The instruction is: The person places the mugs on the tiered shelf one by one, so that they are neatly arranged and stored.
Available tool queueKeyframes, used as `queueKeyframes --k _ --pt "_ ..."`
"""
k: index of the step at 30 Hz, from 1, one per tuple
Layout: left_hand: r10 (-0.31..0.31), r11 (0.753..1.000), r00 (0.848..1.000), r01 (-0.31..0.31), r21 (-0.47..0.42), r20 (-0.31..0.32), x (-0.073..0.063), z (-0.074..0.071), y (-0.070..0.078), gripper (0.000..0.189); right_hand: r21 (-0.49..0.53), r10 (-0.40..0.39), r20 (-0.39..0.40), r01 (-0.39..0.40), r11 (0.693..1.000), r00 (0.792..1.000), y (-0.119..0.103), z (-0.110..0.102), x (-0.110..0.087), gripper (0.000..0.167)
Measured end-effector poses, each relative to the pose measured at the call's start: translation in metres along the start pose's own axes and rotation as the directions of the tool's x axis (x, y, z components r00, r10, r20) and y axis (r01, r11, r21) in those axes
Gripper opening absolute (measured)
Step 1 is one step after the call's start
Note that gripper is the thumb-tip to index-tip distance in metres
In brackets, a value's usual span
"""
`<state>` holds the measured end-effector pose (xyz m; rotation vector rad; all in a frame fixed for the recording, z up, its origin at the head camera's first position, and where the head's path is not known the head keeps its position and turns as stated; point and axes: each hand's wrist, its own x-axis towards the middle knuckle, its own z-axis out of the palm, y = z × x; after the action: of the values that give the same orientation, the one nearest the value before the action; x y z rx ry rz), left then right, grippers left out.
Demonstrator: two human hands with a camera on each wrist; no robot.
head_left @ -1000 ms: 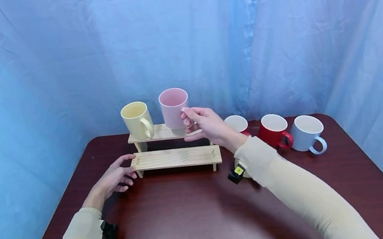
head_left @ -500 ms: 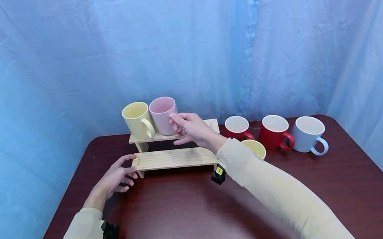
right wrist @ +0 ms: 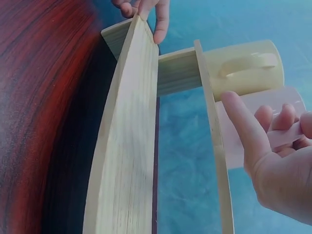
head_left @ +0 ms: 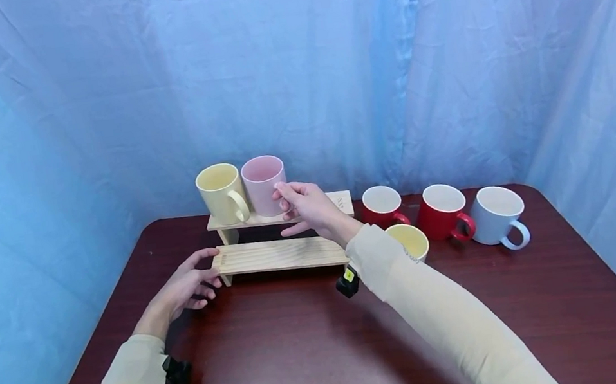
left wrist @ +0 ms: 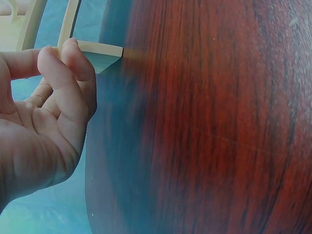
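Observation:
A two-tier wooden stand (head_left: pixel 281 254) is on the dark table. On its upper tier, at the left, a yellow mug (head_left: pixel 217 202) stands upright with its handle facing front right. Right beside it is a pink mug (head_left: pixel 262 196), upright on the same tier. My right hand (head_left: pixel 315 209) pinches the pink mug's handle (right wrist: pixel 285 136) between thumb and curled fingers, one finger sticking out straight. At the left end of the lower board my left hand (head_left: pixel 187 286) grips the board's edges between fingers and thumb, as the right wrist view shows too.
Right of the stand are two red mugs with white insides, one red mug (head_left: pixel 381 207) behind the other red mug (head_left: pixel 438 217). A white mug (head_left: pixel 495 216) stands farthest right. Another yellow-lined mug (head_left: pixel 410 241) is partly hidden by my right sleeve. Blue curtains (head_left: pixel 290 58) hang behind.
The pink mug has moved left and down in my right hand, from above the upper tier to beside the yellow mug. In the last half second it barely shifts. My left hand stays put.

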<state>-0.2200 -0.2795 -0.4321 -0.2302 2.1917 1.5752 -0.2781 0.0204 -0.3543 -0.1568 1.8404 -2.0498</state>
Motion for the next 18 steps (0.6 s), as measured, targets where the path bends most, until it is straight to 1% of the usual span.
queueKeyframes --k 4,11,15,18 --pt "-0.004 1.0 1.0 0.004 0.001 -0.001 0.0007 0.0004 0.0 0.056 0.008 0.011 0.01 -0.012 1.0 1.0 -0.0001 0.0003 -0.0004 0.044" --pt "0.004 1.0 1.0 -0.004 0.001 0.013 -0.0003 0.0009 -0.0009 0.056 0.054 0.039 0.035 -0.041 0.998 0.999 -0.0007 0.0009 -0.0015 0.046" --pt "0.006 1.0 1.0 -0.006 0.002 0.004 -0.0008 0.0011 -0.0009 0.056 0.044 0.029 0.067 -0.032 0.999 0.997 -0.0008 0.0005 -0.0022 0.05" --pt "0.006 1.0 1.0 -0.006 0.002 0.006 0.0 0.0021 -0.0005 0.057 0.028 0.027 0.082 -0.03 0.999 0.996 -0.001 -0.0014 -0.0032 0.05"
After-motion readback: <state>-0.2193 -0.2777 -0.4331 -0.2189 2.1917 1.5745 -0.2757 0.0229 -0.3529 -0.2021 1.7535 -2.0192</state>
